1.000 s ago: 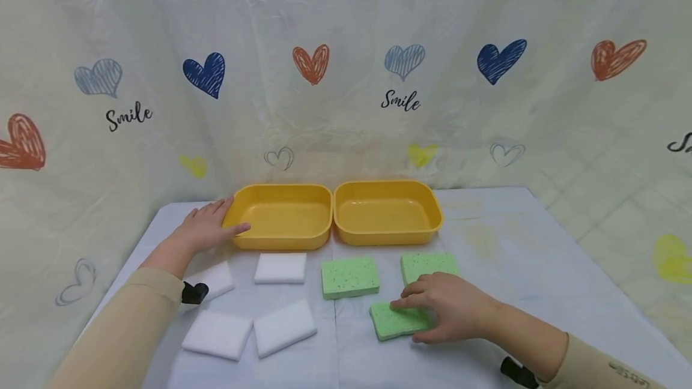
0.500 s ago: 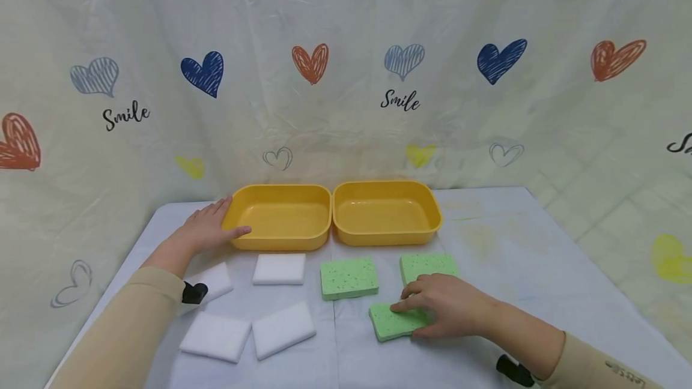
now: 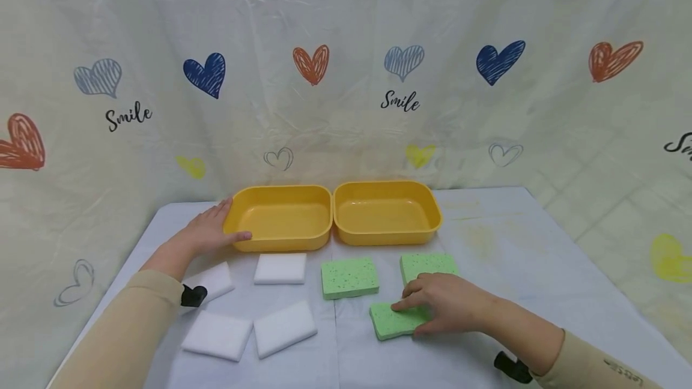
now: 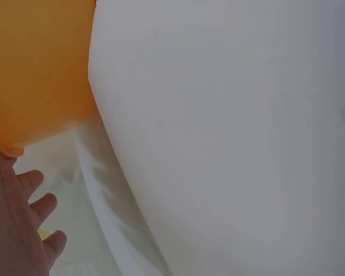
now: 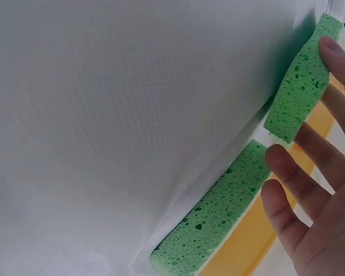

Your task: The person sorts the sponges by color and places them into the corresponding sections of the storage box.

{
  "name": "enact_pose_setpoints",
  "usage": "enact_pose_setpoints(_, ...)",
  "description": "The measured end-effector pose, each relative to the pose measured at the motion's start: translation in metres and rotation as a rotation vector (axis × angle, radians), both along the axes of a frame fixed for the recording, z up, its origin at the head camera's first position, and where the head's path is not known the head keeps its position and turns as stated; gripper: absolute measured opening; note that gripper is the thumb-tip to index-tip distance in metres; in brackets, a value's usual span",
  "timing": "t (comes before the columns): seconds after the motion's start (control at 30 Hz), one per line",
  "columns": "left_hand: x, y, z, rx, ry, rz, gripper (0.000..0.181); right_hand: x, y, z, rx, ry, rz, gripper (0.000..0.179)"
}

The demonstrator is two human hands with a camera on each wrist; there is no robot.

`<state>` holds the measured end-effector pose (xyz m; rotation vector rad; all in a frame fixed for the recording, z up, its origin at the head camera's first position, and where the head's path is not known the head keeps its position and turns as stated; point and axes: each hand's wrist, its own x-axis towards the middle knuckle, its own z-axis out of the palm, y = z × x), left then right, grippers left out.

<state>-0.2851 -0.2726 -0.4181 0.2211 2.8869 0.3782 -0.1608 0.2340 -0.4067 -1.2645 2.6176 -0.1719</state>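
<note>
Green, porous sponge (image 3: 385,322), nearest the person of three, was at the white cloth (image 3: 303,371), pinched by the right hand (image 3: 449,302); lift-off not discernible. Left hand (image 3: 204,232), fingers extended, rested against the left yellow tray (image 3: 281,215). Judgement: lighter, even pressure seemed advisable; the sponge looked slightly bent.

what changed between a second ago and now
The thumb of the left hand shifted slightly toward the person at the left yellow tray; that of the right hand drew in at the near green sponge. White pads and other green sponges stayed put.
</note>
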Motion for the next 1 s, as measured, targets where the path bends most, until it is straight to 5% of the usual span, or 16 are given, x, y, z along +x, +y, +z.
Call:
enact_pose_setpoints(0.57,0.004,0.002,0.003,0.035,0.040,-0.008,0.120,-0.011,0.007,0.014,-0.096,0.189,-0.031,0.047)
enact_pose_setpoints(1.0,0.003,-0.002,-0.001,0.044,0.043,-0.001,0.122,-0.041,-0.028,0.048,-0.088,0.134,-0.101,0.049)
